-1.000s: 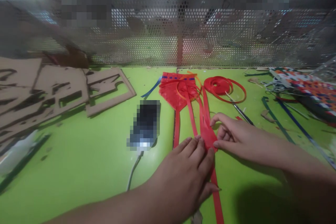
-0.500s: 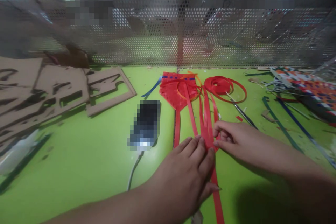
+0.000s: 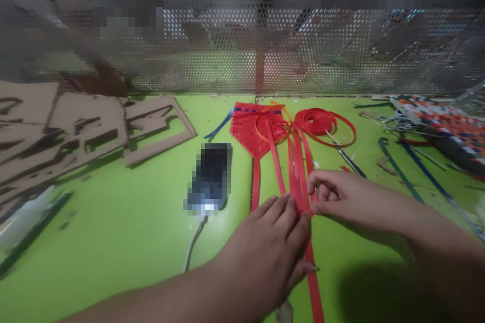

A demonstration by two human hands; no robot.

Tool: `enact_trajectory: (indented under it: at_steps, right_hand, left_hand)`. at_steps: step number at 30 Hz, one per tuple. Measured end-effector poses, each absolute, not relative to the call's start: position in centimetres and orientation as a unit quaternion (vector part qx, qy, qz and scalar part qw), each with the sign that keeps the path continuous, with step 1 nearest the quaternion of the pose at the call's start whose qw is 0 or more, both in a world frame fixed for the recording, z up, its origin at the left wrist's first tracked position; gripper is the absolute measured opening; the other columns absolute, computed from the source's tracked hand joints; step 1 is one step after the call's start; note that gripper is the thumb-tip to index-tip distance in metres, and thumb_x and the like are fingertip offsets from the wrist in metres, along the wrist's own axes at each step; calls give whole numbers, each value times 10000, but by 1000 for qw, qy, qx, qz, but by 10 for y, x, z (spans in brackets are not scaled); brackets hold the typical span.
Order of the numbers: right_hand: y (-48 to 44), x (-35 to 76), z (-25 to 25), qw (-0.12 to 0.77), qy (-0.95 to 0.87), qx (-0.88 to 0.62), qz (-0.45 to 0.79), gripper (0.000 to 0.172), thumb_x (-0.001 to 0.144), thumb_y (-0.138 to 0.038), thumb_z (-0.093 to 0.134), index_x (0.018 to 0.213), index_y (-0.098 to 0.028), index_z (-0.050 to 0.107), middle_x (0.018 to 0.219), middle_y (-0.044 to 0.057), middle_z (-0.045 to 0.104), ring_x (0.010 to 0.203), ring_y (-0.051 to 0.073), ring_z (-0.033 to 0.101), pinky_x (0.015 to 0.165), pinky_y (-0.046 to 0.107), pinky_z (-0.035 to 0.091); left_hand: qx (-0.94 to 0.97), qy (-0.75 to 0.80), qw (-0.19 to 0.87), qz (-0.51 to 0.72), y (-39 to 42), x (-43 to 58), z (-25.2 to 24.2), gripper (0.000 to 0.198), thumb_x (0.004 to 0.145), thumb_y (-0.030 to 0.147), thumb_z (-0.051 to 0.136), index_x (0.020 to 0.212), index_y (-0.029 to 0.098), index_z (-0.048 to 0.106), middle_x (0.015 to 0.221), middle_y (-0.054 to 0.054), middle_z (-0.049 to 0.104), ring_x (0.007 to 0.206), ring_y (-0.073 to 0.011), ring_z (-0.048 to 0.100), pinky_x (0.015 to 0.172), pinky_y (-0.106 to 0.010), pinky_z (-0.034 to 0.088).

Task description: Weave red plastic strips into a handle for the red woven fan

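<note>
Red strips (image 3: 296, 176) side by side on a green table (image 3: 132, 222)

At far left, cut-out cardboard sheets (image 3: 70, 113) lie overlapping, with a whitish object (image 3: 28, 222) closer to the viewer. Next comes a dark, pixelated device (image 3: 212, 171), a white cable (image 3: 193, 245) running from its near end. Just past it, a blue strip (image 3: 220, 125) sticks out from a red woven piece (image 3: 244, 128) that narrows to a point towards the viewer. In the middle the left hand (image 3: 271, 242) lies palm down, fingers extended rather than clenched, over the red strips, which run side by side from near the woven piece; a single one continues under the thumb to the bottom of the view. At their right edge sits the right hand (image 3: 337, 194), fingers curled, thumb and forefinger by the outermost strip; whether it pinches that strip I cannot tell. Farther back lie a red coil (image 3: 306, 123) and a slim dark tool (image 3: 350, 161), and at far right a green strip (image 3: 394, 165), a dark blue strip (image 3: 426, 174) and a multicoloured woven piece (image 3: 450, 128)
</note>
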State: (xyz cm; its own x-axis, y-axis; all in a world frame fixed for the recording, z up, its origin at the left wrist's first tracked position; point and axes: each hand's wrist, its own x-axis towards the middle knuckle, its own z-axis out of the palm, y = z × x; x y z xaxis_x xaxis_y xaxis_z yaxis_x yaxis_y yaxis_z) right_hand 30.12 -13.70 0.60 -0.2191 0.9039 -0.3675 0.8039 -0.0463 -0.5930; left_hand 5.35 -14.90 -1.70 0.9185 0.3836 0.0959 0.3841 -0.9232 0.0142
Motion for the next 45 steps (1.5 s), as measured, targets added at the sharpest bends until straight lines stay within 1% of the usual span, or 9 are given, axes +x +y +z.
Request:
enact_trajectory:
  at_steps: [3,6,10,16,23,28,33,39,45]
  right_hand:
    - [-133,301,7,52,-629,-651,422,171,850,-264,700,1005,-250,630,796,-31,658,672,144,581,572,249,416]
    - [-130,303,6,61,-614,-656,435,219,805,-275,751,973,-241,615,799,-30,626,684,144,546,596,260,410]
    - [-126,307,4,54,-611,-647,453,207,809,-309,770,902,-239,599,751,-42,589,658,139,509,585,268,382]
    - [-122,306,6,40,-600,-641,476,214,797,-304,786,899,-231,612,681,-56,560,613,134,493,543,267,346]
    - [-123,308,7,38,-609,-624,488,192,823,-336,790,844,-218,640,676,-36,596,624,138,533,557,265,365]
    - [-125,309,11,22,-637,-603,479,132,872,-329,728,858,-224,650,670,-38,593,625,141,515,551,263,365]
    - [-126,308,11,17,-644,-612,458,77,889,-291,690,886,-225,651,690,-34,609,635,143,536,558,260,374]
    - [-124,309,8,19,-621,-620,479,142,875,-325,731,877,-219,638,669,-30,639,633,157,599,566,264,416]
    - [-124,310,10,14,-627,-615,478,169,893,-351,733,868,-220,629,675,-32,628,626,149,594,561,254,408]
  left_hand:
    - [-980,-193,8,-52,-149,53,-19,701,1138,566,264,1590,71,469,1543,-184,603,1477,-362,514,1194,-486,422]
    - [-980,-192,10,-57,-150,53,-20,690,1138,566,267,1580,84,489,1528,-174,618,1478,-356,513,1185,-481,430]
    - [-979,-197,8,-56,-150,54,-21,701,1134,579,265,1585,88,482,1528,-168,617,1470,-355,519,1196,-480,426]
    - [-980,-192,0,-43,-149,53,-16,694,1136,563,269,1640,104,400,1499,-160,627,1426,-362,548,1203,-493,422]
    - [-978,-201,-34,-54,-148,54,-15,641,1127,571,306,1571,152,501,1417,-126,663,1397,-355,553,1212,-498,418]
    - [-973,-220,-49,-49,-148,57,-14,607,1123,582,310,1497,184,574,1310,-98,692,1314,-338,592,1160,-493,470]
    - [-976,-207,-20,-55,-147,59,-16,620,1128,573,293,1503,164,570,1350,-114,681,1350,-344,569,1181,-488,447]
    - [-981,-184,17,-61,-147,57,-20,617,1139,530,299,1541,130,542,1375,-120,690,1348,-345,576,1169,-476,433]
    - [-978,-192,36,-74,-149,56,-22,616,1141,525,318,1557,126,536,1409,-110,692,1384,-339,555,1171,-463,410]
